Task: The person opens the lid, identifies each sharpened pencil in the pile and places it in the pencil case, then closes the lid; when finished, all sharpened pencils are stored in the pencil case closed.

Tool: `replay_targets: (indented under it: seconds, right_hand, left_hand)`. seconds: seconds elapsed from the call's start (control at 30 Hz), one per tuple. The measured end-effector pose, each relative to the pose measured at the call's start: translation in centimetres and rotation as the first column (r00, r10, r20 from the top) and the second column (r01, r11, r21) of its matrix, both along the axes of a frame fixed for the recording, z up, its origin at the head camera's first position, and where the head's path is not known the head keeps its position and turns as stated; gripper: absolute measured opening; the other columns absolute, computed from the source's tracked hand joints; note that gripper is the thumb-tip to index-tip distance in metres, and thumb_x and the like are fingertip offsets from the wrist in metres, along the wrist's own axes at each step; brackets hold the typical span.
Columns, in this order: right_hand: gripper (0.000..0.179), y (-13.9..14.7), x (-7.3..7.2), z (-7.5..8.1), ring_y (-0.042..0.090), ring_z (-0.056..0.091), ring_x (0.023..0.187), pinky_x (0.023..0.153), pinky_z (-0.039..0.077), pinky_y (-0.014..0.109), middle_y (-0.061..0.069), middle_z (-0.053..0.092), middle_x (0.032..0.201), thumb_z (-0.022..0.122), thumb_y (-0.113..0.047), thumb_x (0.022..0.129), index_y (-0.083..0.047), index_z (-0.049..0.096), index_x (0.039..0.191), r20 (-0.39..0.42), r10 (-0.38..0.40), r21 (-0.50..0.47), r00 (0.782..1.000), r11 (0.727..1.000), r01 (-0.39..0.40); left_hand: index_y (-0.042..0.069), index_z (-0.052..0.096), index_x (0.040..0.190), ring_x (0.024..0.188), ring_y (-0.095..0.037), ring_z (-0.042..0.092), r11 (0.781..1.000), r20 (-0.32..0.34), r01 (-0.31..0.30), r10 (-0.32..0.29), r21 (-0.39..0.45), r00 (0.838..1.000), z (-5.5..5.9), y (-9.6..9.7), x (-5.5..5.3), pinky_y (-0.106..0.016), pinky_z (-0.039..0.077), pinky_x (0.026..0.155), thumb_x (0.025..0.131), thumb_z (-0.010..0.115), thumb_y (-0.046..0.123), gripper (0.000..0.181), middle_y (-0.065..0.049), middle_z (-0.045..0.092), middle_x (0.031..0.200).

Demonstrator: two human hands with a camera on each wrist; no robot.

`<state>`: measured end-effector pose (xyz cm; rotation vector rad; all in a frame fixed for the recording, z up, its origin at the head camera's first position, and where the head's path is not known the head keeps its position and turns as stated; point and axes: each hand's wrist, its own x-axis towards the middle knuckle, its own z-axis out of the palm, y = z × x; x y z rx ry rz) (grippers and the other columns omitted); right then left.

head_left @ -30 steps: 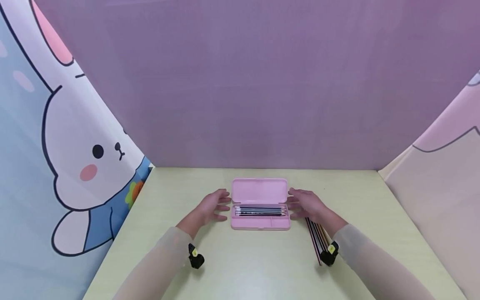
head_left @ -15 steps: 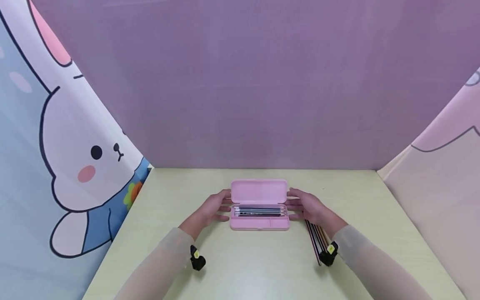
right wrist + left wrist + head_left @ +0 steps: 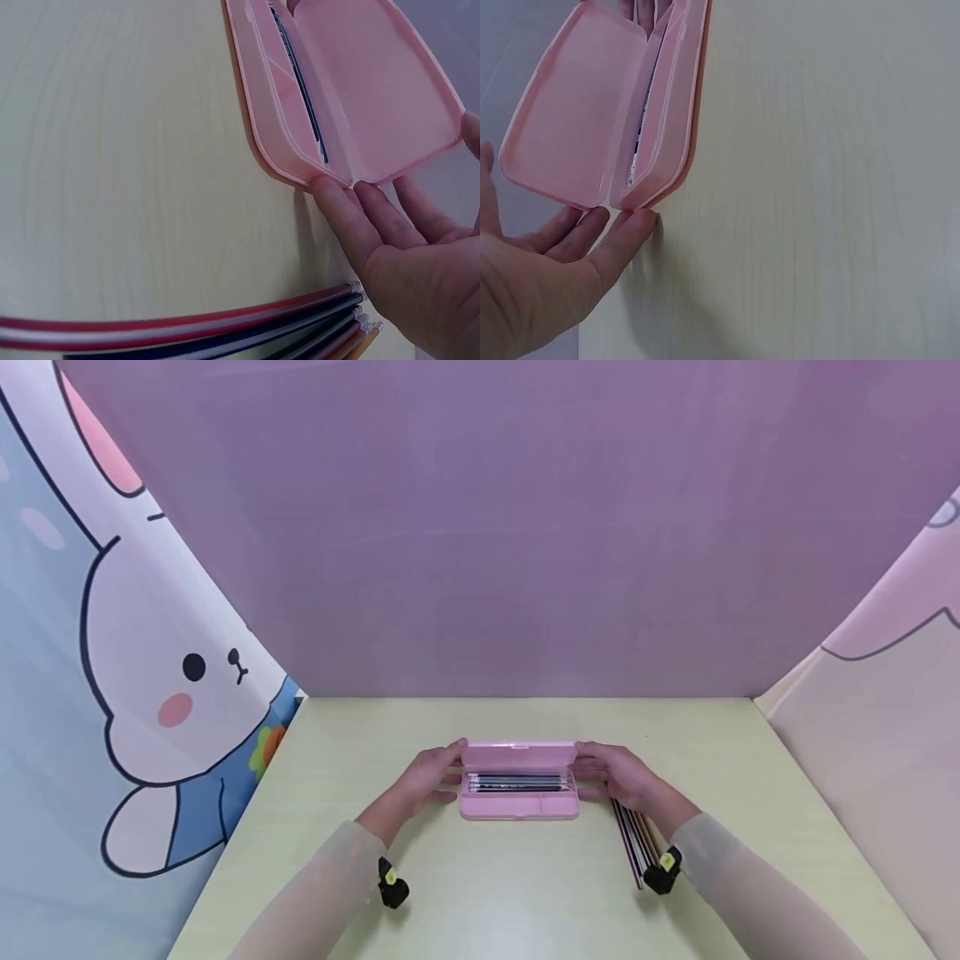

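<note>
A pink pencil case (image 3: 502,807) lies on the table in front of me, its hinged lid (image 3: 517,755) tilted up at the back. Several pencils (image 3: 517,783) lie side by side in the rear compartment; the front ones hold nothing visible. At the left end, my left hand (image 3: 422,778) has its fingertips against the case, with the thumb by the lid's upper corner. My right hand (image 3: 621,774) mirrors it at the right end, fingers (image 3: 345,217) extended to the case's corner and hinge side. Part of its thumb is cut off in the right wrist view.
Several loose pencils (image 3: 633,843) lie in a bundle on the table (image 3: 510,893), under and beside my right wrist. A purple cloth wall (image 3: 517,527) rises behind the table. Printed cloth with a rabbit (image 3: 172,677) hangs on the left.
The lid has swung up and forward from lying back, its edge now raised. Both hands have closed in slightly on the case's ends, thumbs at the lid's corners.
</note>
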<state>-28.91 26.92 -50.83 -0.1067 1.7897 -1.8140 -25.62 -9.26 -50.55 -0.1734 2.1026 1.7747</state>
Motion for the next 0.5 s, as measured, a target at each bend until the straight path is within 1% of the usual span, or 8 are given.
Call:
replay_targets:
  seconds: [0.07, 0.17, 0.23, 0.33, 0.37, 0.43, 0.5]
  right_hand:
    - [0.064, 0.3, -0.1, 0.0, 0.046, 0.048, 0.140, 0.108, 0.051, 0.055, 0.029, 0.049, 0.150, 0.056, -0.041, 0.104, 0.006, 0.046, 0.147, -0.008, 0.038, -0.002, 0.999, 0.999, -0.038]
    - [0.060, 0.5, -0.2, 0.0, 0.045, 0.045, 0.143, 0.109, 0.050, 0.055, 0.027, 0.050, 0.151, 0.055, -0.035, 0.104, 0.006, 0.046, 0.147, -0.019, 0.078, 0.019, 0.997, 0.997, -0.077]
    - [0.060, 0.6, -0.1, 0.1, 0.044, 0.045, 0.143, 0.109, 0.050, 0.056, 0.025, 0.050, 0.152, 0.057, -0.032, 0.103, 0.005, 0.044, 0.149, -0.027, 0.097, 0.037, 0.995, 0.995, -0.096]
    - [0.062, 0.8, 0.1, 0.3, 0.043, 0.047, 0.141, 0.109, 0.050, 0.057, 0.025, 0.049, 0.152, 0.062, -0.024, 0.100, 0.004, 0.041, 0.152, -0.035, 0.104, 0.055, 0.994, 0.993, -0.102]
    - [0.063, 0.9, 0.2, 0.3, 0.043, 0.048, 0.140, 0.110, 0.049, 0.057, 0.026, 0.049, 0.152, 0.064, -0.021, 0.099, 0.005, 0.040, 0.152, -0.038, 0.109, 0.056, 0.993, 0.993, -0.106]
    - [0.065, 1.1, 0.3, 0.2, 0.040, 0.050, 0.139, 0.111, 0.049, 0.054, 0.025, 0.047, 0.153, 0.066, -0.015, 0.097, 0.005, 0.040, 0.153, -0.053, 0.126, 0.073, 0.991, 0.990, -0.122]
    - [0.066, 1.3, 0.4, 0.1, 0.038, 0.050, 0.140, 0.113, 0.048, 0.051, 0.024, 0.046, 0.155, 0.069, -0.012, 0.096, 0.003, 0.040, 0.153, -0.078, 0.151, 0.102, 0.985, 0.984, -0.143]
  left_hand:
    - [0.002, 0.054, 0.143, 0.124, -0.035, 0.063, 1.000, -0.007, 0.006, -0.006, 0.012, 1.000, 0.0, -0.2, 0.1, -0.050, 0.059, 0.099, 0.093, 0.060, 0.068, 0.082, -0.017, 0.061, 0.140]
    - [-0.001, 0.051, 0.145, 0.128, -0.039, 0.062, 0.999, -0.030, 0.040, -0.039, 0.029, 0.999, -0.2, -0.6, 0.2, -0.053, 0.056, 0.102, 0.096, 0.065, 0.058, 0.079, -0.019, 0.062, 0.140]
    - [-0.002, 0.048, 0.149, 0.131, -0.040, 0.059, 0.997, -0.039, 0.066, -0.064, 0.039, 0.997, -0.4, -1.0, 0.2, -0.054, 0.055, 0.104, 0.096, 0.068, 0.051, 0.077, -0.020, 0.061, 0.142]
    - [-0.002, 0.043, 0.152, 0.135, -0.040, 0.056, 0.993, -0.047, 0.108, -0.106, 0.038, 0.993, -0.7, -1.6, 0.3, -0.052, 0.054, 0.105, 0.096, 0.072, 0.041, 0.076, -0.021, 0.057, 0.146]
    - [-0.003, 0.042, 0.153, 0.135, -0.040, 0.055, 0.992, -0.051, 0.122, -0.120, 0.033, 0.991, -0.7, -1.7, 0.4, -0.051, 0.054, 0.105, 0.096, 0.073, 0.037, 0.076, -0.022, 0.055, 0.148]
    - [-0.002, 0.041, 0.154, 0.136, -0.038, 0.055, 0.988, -0.069, 0.156, -0.156, -0.006, 0.985, -0.8, -2.0, 0.5, -0.050, 0.055, 0.105, 0.095, 0.075, 0.032, 0.076, -0.022, 0.053, 0.151]
    - [-0.002, 0.041, 0.154, 0.137, -0.038, 0.055, 0.980, -0.106, 0.191, -0.196, -0.056, 0.975, -0.8, -2.1, 0.7, -0.050, 0.054, 0.105, 0.094, 0.076, 0.027, 0.076, -0.021, 0.051, 0.152]
